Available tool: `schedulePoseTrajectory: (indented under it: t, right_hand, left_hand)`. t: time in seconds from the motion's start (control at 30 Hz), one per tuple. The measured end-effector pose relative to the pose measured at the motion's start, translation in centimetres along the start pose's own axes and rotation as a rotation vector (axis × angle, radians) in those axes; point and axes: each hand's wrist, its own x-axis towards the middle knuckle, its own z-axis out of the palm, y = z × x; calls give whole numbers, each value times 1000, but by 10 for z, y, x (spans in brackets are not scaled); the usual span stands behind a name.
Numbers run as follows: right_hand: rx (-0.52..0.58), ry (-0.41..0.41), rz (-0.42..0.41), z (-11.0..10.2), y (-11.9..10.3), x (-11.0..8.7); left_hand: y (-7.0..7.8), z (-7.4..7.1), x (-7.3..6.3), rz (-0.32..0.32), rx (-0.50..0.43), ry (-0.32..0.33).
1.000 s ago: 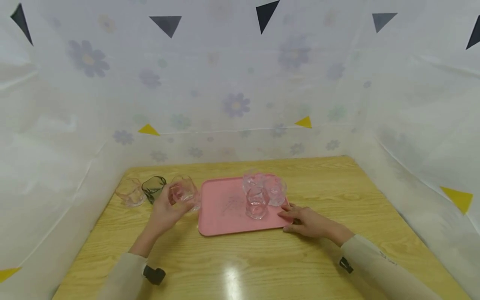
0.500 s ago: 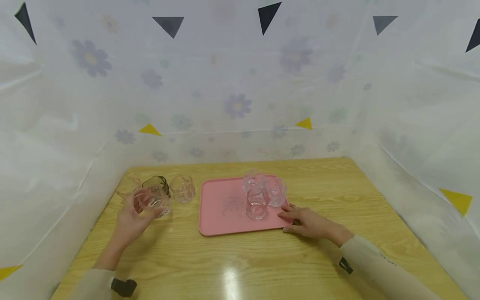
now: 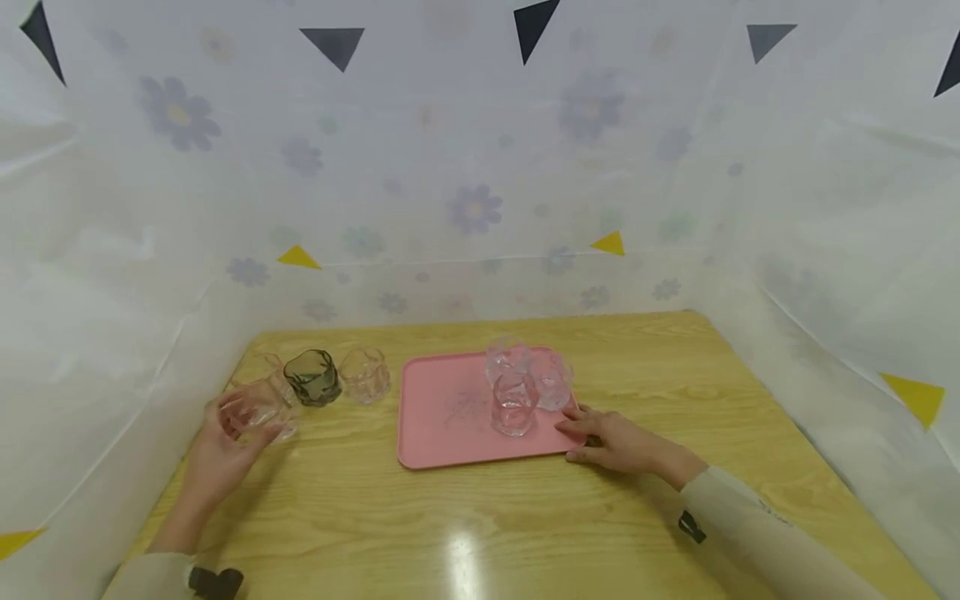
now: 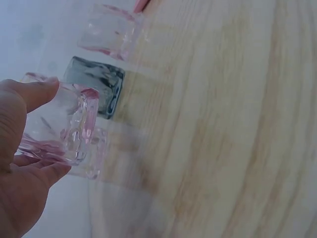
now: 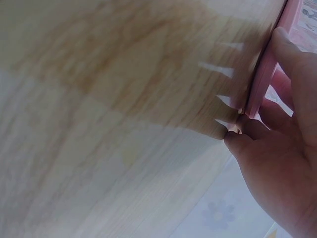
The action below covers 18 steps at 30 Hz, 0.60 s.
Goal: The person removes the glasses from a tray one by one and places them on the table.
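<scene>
My left hand (image 3: pixel 221 458) grips a clear pink-tinted glass cup (image 4: pixel 59 121) between thumb and fingers. It holds the cup in front of a clear cup (image 4: pixel 96 161) at the row's left end, partly hiding it. To the right in that row stand a smoky dark glass cup (image 3: pixel 312 377) and a clear pinkish cup (image 3: pixel 365 377). At the near right corner of a pink tray (image 3: pixel 438 446), my right hand (image 3: pixel 618 443) holds the rim, thumb on the near edge and fingers at the right side. On the tray stand a pink cup (image 3: pixel 513 406) and two clear cups behind it.
The wooden table (image 3: pixel 480 517) extends in front of the tray and to its right. White sheeting (image 3: pixel 480 150) with flower prints encloses the table at the back and both sides.
My left hand has carried the cup leftward, from beside the tray past the dark cup to the row's left end. The right hand and tray have stayed in place.
</scene>
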Motion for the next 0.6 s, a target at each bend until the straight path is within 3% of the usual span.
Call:
schedulePoseTrajectory:
  t: [0.4, 0.6]
  right_hand:
    - [4, -10, 9, 0, 1, 0]
    - [14, -20, 24, -1, -2, 0]
  left_hand:
    - [-13, -10, -1, -118, 75, -13]
    - [-18, -12, -1, -129, 69, -19]
